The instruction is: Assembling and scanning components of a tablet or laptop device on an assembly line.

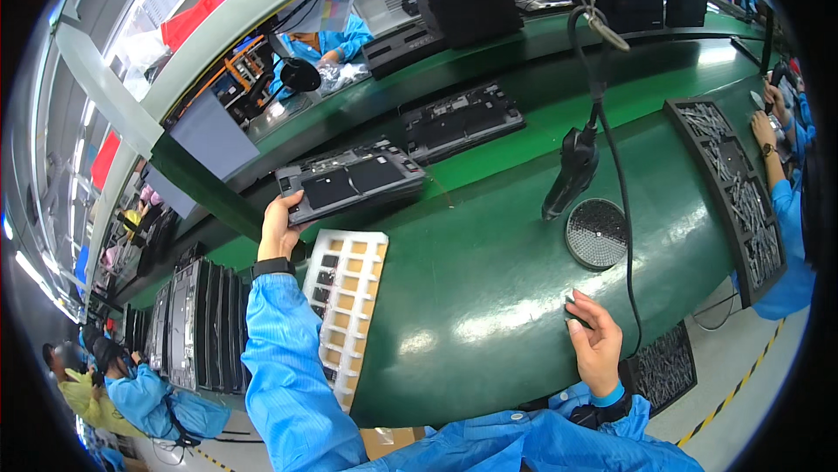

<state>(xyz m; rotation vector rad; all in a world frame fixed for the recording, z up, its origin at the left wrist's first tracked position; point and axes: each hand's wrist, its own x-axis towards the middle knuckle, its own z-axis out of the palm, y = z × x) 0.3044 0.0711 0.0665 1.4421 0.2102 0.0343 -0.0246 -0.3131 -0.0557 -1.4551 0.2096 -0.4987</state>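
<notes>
My left hand point(278, 229) grips the near left corner of an opened laptop base point(353, 182), thumb on top. The base is tilted, with its dark battery and circuit boards showing. A second opened laptop base point(463, 120) lies just beyond it on the green belt. Over the bench at the right, my right hand point(595, 343) has thumb and fingertips drawn together around something small, too tiny to name. Above that hand, a round dish of small dark parts point(597, 235) sits beside a hanging black electric screwdriver point(572, 174).
A white foam tray point(353, 297) with some dark parts in its slots lies by my left forearm. Laptop bases point(196, 324) stand stacked at the left. A long dark tray of metallic parts point(729, 184) lines the right edge. The screwdriver's cable point(621, 210) hangs across the bench.
</notes>
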